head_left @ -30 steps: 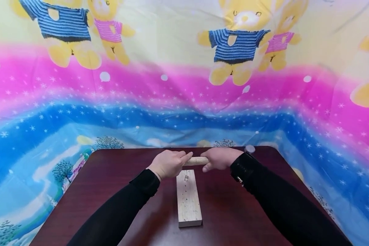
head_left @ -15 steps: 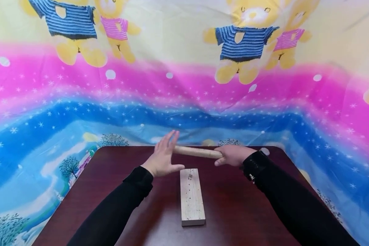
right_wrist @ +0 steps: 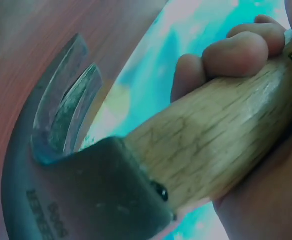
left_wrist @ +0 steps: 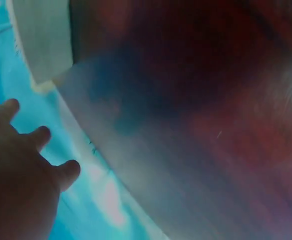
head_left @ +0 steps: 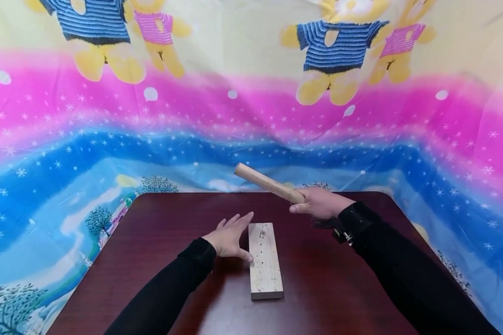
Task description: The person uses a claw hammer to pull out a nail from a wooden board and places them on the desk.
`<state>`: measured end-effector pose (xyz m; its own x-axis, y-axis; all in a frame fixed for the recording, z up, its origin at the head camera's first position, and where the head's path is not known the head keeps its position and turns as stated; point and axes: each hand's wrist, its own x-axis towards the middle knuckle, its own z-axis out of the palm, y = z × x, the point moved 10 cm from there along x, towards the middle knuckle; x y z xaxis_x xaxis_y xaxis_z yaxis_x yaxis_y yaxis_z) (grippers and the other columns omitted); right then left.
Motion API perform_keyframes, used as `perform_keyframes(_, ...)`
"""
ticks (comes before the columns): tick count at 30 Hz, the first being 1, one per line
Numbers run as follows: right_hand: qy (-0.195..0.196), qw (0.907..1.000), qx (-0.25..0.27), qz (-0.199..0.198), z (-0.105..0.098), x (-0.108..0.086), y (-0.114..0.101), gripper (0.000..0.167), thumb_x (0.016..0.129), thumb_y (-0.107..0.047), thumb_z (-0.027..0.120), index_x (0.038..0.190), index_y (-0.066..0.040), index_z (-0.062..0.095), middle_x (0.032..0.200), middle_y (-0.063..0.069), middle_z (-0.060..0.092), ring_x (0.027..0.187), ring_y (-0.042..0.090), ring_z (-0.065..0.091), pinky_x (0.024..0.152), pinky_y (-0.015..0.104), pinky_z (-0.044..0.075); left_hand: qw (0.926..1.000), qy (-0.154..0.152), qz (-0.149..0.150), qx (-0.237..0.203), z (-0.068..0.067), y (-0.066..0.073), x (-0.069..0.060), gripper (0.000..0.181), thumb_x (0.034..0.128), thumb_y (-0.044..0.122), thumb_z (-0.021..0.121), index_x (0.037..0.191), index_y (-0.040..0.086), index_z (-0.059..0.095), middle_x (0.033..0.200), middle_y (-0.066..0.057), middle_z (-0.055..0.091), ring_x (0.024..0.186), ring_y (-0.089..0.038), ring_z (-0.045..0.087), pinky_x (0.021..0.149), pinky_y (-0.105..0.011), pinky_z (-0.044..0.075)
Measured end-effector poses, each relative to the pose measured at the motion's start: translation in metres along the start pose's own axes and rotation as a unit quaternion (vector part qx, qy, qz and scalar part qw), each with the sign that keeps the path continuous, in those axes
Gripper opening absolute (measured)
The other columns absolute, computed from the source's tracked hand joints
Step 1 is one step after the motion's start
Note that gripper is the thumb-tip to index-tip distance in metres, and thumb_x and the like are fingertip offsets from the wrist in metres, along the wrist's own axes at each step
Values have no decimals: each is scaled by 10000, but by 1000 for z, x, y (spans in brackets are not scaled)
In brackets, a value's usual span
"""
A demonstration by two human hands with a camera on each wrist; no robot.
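Observation:
My right hand [head_left: 323, 203] grips a claw hammer [head_left: 268, 182] close to its head, so the wooden handle points up and left above the table. In the right wrist view the dark steel head [right_wrist: 86, 190] and split claw show clearly, with fingers [right_wrist: 235, 54] curled round the handle. A pale wooden block [head_left: 266, 274] lies lengthwise on the table, with a small nail [head_left: 262, 234] at its far end and a row of holes. My left hand [head_left: 227, 240] is at the block's left side, fingers spread and thumb at its edge; whether it touches I cannot tell.
The dark red table [head_left: 335, 288] has rounded far corners. A patterned cloth [head_left: 251, 116] with bears and snowflakes hangs behind and along both sides of it.
My left hand has let go of the hammer handle and come down beside the block. The right hand has moved slightly right and up, tilting the handle's end upward.

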<state>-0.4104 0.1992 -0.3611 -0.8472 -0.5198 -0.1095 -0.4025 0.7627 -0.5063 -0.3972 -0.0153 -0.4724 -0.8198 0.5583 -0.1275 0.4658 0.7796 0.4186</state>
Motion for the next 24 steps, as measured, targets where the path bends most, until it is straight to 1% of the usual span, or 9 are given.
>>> perform_keyframes(2, 8, 9997, 250, -37, 5, 4, -6, 453, 1074, -315, 701, 1468, -106, 626, 826, 3, 549, 682, 151, 529, 689, 324, 485, 9999, -133, -81, 28, 9, -1, -1, 1293, 795, 590, 935, 1765, 188, 181, 1849, -31, 202, 1722, -347, 191, 1383, -662, 125)
perform_keyframes(3, 0, 9993, 367, -47, 9, 7, -9, 431, 1074, -313, 703, 1444, -103, 636, 809, 1, 549, 666, 147, 537, 671, 322, 490, 9998, -172, -117, 25, 12, -2, -1, 1281, 796, 595, 932, 1761, 175, 202, 1850, -39, 198, 1718, -341, 208, 1382, -660, 132)
perform_keyframes(6, -129, 9973, 715, -93, 22, 15, -19, 314, 1072, -298, 708, 1305, -92, 670, 766, -12, 524, 616, 138, 528, 618, 309, 490, 9995, -241, -216, -68, 18, -5, -2, 1253, 799, 597, 925, 1750, 148, 244, 1844, -68, 212, 1707, -321, 255, 1378, -659, 152)
perform_keyframes(9, -256, 9956, 892, -150, 37, 24, -29, 209, 1075, -288, 704, 1187, -114, 675, 757, -34, 501, 606, 125, 499, 616, 290, 465, 9987, -318, -293, -256, 23, -7, -2, 1244, 812, 583, 921, 1752, 146, 234, 1834, -74, 246, 1700, -294, 281, 1376, -664, 165)
perform_keyframes(10, -303, 9948, 949, -188, 42, 27, -32, 192, 1077, -284, 700, 1170, -118, 674, 756, -37, 495, 601, 123, 491, 611, 287, 457, 9984, -345, -307, -316, 24, -8, -2, 1247, 815, 584, 919, 1753, 145, 226, 1830, -79, 257, 1698, -295, 287, 1372, -669, 178)
perform_keyframes(14, -408, 9921, 1136, -326, 58, 38, -44, 178, 1090, -273, 679, 1185, -123, 675, 760, -39, 512, 600, 116, 495, 600, 272, 440, 9970, -453, -318, -549, 27, -9, -2, 1257, 826, 571, 921, 1757, 132, 199, 1822, -96, 277, 1696, -303, 290, 1358, -686, 211)
perform_keyframes(18, -403, 9919, 1107, -467, 68, 48, -55, 210, 1094, -283, 673, 1208, -107, 677, 767, -41, 522, 634, 112, 500, 615, 265, 442, 9964, -455, -266, -665, 27, -10, -2, 1260, 827, 549, 931, 1757, 126, 194, 1820, -105, 277, 1696, -315, 280, 1348, -716, 199)
perform_keyframes(22, -430, 9939, 898, -477, 76, 60, -60, 222, 1098, -312, 664, 1228, -135, 694, 797, -42, 507, 704, 119, 476, 692, 275, 422, 9960, -407, -186, -770, 26, -10, -2, 1266, 826, 538, 936, 1762, 147, 179, 1824, -93, 265, 1702, -312, 256, 1337, -750, 165)
perform_keyframes(24, -463, 9940, 880, -454, 82, 66, -61, 225, 1096, -319, 664, 1232, -145, 699, 810, -42, 508, 726, 126, 471, 720, 284, 415, 9954, -415, -141, -856, 27, -10, -2, 1273, 823, 531, 940, 1765, 161, 169, 1830, -81, 248, 1707, -302, 236, 1338, -753, 151)
